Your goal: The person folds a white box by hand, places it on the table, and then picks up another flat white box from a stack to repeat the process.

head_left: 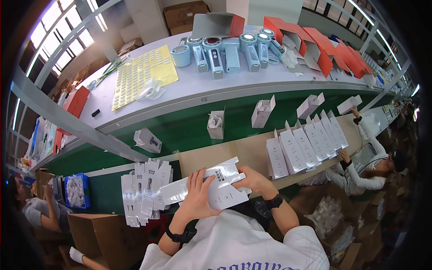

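My left hand and my right hand both grip a flat white carton that sits inside a clear plastic sleeve. The left hand lies on top of the carton's left half, while the right hand pinches its right end. The sleeve's open end trails to the left past my left hand. A fanned pile of white leaflets lies just left of the sleeve on the green mat. Each wrist wears a black band.
A row of upright white cartons stands to the right. On the green conveyor belt are open white boxes. The far white shelf holds light-blue handheld devices, a yellow sticker sheet and orange boxes. Other people work at left and right.
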Demonstrator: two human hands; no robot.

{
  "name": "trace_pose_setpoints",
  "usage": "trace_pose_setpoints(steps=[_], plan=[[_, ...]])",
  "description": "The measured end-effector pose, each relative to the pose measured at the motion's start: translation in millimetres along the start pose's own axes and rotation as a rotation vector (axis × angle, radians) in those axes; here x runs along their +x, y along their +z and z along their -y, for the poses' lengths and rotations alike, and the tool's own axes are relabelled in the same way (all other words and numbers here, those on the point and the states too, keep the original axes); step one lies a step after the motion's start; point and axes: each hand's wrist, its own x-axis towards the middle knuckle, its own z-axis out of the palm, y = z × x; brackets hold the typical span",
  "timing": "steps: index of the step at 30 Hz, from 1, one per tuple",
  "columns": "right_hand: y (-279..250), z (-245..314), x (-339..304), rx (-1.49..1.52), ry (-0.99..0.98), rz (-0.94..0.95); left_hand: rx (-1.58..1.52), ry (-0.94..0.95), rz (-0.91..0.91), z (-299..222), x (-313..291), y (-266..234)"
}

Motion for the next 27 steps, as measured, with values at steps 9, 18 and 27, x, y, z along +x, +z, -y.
trace_pose_setpoints(steps=[9,18,27], plan=[[-11,21,4,0.464,0.194,0.059,0.021,-0.198,-0.241,25,-6,25],[73,5,-1,0.323,-0.607,-0.294,-0.078,-0.161,-0.501,-21,16,49],[65,-4,-7,0.326,-0.553,-0.277,-0.911,-0.153,-0.398,-16,26,33]])
